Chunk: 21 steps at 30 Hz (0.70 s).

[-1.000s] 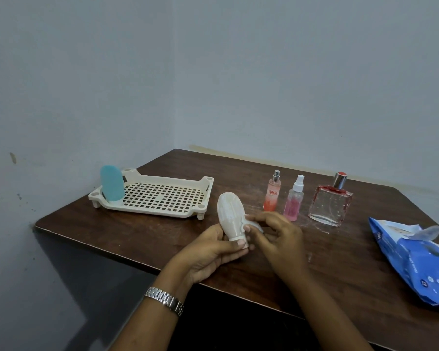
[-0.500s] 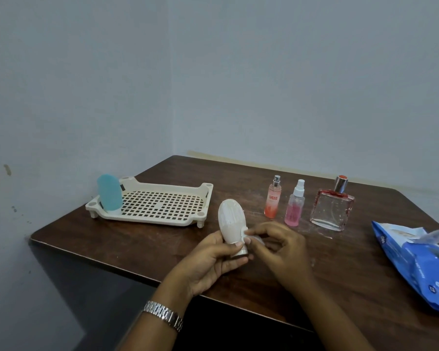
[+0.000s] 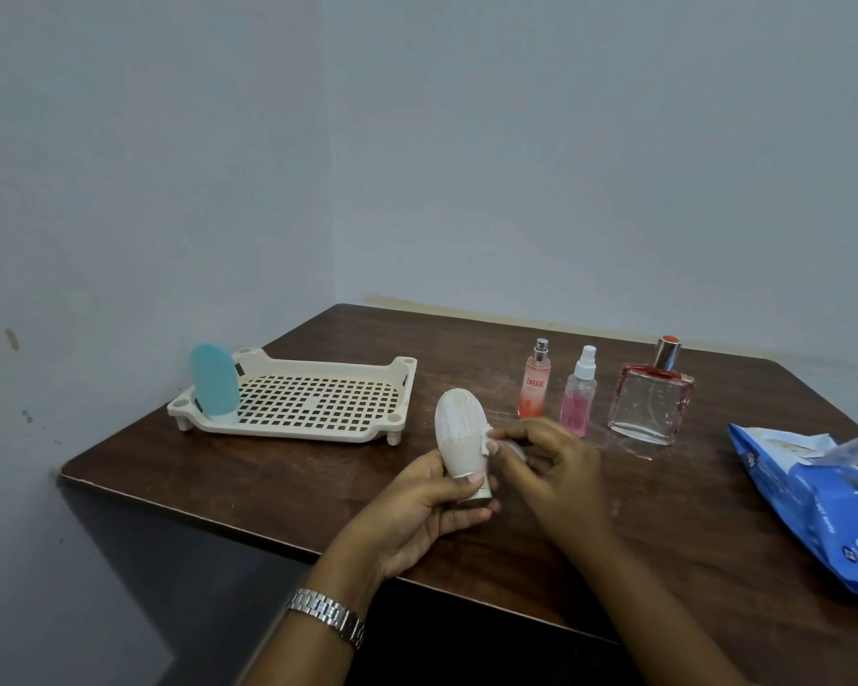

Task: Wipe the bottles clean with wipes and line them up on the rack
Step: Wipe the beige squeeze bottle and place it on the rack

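My left hand [image 3: 419, 507] grips a cream oval bottle [image 3: 459, 433] near its cap, cap end down, above the table's front part. My right hand [image 3: 548, 462] pinches a small white wipe [image 3: 508, 445] against the bottle's right side. A cream perforated rack [image 3: 313, 403] sits at the left of the table, with a light blue oval bottle [image 3: 215, 381] standing at its left end. Behind my hands stand an orange spray bottle [image 3: 535, 381], a pink spray bottle [image 3: 579, 396] and a square glass perfume bottle [image 3: 651, 401].
A blue wipes pack [image 3: 823, 507] lies open at the right edge of the dark wooden table [image 3: 268, 482]. Grey walls meet in a corner behind the table. The table's left corner and front edge drop off close to my forearms.
The cream bottle has stayed in my left hand while my right hand slid the wipe up its right side. The camera view shifted slightly.
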Available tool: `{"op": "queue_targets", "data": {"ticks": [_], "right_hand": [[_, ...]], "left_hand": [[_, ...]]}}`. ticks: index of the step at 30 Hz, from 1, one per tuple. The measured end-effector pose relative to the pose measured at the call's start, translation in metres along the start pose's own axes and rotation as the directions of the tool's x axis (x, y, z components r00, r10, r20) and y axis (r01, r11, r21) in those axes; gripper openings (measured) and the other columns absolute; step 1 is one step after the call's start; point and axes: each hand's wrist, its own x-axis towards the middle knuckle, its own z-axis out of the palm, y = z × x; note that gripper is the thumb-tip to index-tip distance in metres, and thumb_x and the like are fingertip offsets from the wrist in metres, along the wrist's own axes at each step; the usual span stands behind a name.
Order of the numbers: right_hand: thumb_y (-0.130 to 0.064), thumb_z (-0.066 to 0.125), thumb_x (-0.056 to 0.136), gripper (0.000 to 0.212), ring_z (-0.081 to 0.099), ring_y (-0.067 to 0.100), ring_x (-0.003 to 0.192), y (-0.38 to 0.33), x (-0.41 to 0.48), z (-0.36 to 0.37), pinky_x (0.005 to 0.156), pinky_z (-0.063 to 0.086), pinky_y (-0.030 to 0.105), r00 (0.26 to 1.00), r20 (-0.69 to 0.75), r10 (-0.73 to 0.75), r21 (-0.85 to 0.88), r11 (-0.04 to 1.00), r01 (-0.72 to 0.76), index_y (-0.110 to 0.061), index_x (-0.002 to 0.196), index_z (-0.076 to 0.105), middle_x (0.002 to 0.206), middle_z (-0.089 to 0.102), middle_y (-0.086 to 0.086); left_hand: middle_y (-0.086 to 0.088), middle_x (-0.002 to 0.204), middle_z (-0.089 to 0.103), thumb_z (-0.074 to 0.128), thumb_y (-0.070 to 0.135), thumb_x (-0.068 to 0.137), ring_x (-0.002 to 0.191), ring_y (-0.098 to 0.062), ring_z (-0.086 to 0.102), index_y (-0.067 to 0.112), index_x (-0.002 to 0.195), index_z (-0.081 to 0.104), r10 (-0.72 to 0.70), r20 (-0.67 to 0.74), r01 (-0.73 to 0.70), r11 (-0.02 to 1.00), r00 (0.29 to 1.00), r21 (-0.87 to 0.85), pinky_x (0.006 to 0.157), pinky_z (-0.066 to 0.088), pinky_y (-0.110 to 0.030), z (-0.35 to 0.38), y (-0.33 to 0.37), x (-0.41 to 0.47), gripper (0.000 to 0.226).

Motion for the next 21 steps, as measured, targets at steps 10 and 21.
{"op": "queue_targets", "data": {"ticks": [10,21], "right_hand": [[-0.017,0.067,0.074,0.007,0.062,0.005,0.075,-0.0041,-0.002,-0.0021,0.062,0.05,0.018,1.0,0.019,-0.015,-0.058,0.998,0.016,-0.021,0.078,0.071,0.079,0.065,-0.011],[-0.018,0.063,0.074,0.007,0.062,0.004,0.076,-0.0045,-0.0034,-0.0024,0.065,0.046,0.015,0.994,0.049,-0.101,-0.089,0.99,0.105,-0.017,0.076,0.069,0.079,0.065,-0.014]], "left_hand": [[-0.008,0.09,0.07,0.058,0.004,0.083,0.075,-0.016,0.069,0.004,0.117,0.058,0.028,0.018,-0.028,1.0,0.999,-0.001,0.063,0.055,-0.02,-0.0026,-0.0043,0.0033,0.035],[-0.006,0.097,0.07,0.054,-0.001,0.091,0.082,-0.014,0.069,0.005,0.124,0.054,0.026,0.0,-0.026,1.0,1.0,0.017,0.063,0.054,-0.019,-0.0011,-0.0044,0.0021,0.033]]}}
